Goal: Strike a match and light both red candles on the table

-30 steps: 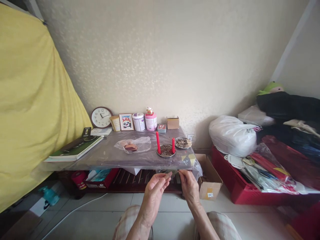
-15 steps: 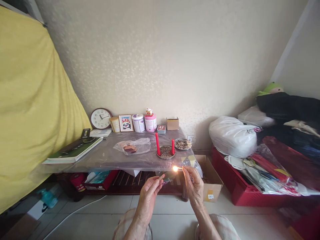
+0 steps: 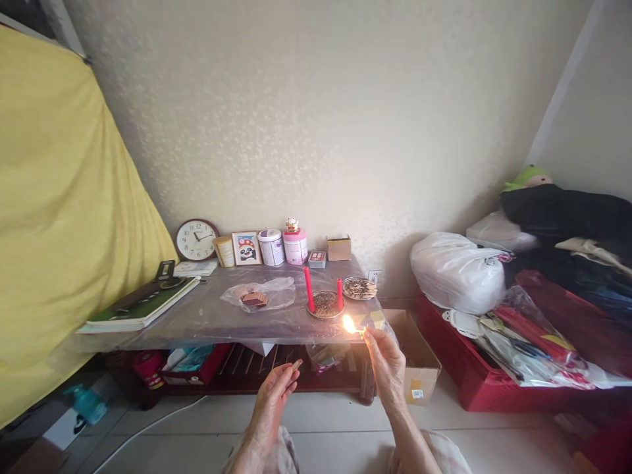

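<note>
Right fingers [image 3: 380, 338] pinch a thin, flaming wooden match [image 3: 357, 330]. Left fingers [image 3: 285, 377] hold a small brown piece [image 3: 297, 364], possibly cardboard.

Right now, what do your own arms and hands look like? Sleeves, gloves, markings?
Two bare human hands, left and right, without gloves. The left forearm and right forearm are bare as far as the frame shows: no sleeves, cables, watch or bracelet. No ring or marking that I can make out.
</note>
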A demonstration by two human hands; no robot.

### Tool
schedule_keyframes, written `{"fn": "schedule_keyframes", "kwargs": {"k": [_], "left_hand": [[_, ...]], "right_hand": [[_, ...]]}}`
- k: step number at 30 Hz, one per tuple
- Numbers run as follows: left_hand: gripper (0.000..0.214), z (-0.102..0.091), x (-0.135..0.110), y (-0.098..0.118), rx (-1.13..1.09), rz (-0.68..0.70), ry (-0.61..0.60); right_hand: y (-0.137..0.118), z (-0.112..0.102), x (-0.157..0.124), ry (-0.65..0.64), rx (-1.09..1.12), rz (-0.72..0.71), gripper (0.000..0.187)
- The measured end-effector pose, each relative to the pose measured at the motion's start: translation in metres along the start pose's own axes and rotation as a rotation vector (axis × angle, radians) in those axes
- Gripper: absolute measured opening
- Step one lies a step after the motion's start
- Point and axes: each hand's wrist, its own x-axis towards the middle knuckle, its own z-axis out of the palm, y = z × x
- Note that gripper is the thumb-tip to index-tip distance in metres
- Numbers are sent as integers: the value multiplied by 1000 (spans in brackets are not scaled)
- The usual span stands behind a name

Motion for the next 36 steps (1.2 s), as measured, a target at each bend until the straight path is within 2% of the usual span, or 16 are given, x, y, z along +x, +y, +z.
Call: {"fn": "schedule_keyframes", "kwargs": {"k": [12, 24, 30, 36], "left_hand": [[34, -11, 17, -10, -3, -70, -32], [31, -18, 18, -19, -118, -126, -38], [32, -18, 21, -16, -46, -120, -46], [32, -13, 30, -7, 15, -103, -116]], "right_hand": [[-9, 2, 9, -7, 152, 72, 18], [-4, 16, 17, -34, 283, 141, 20], [-9, 20, 19, -51, 261, 145, 21], [-11, 27, 23, -101, 263, 145, 20]]}}
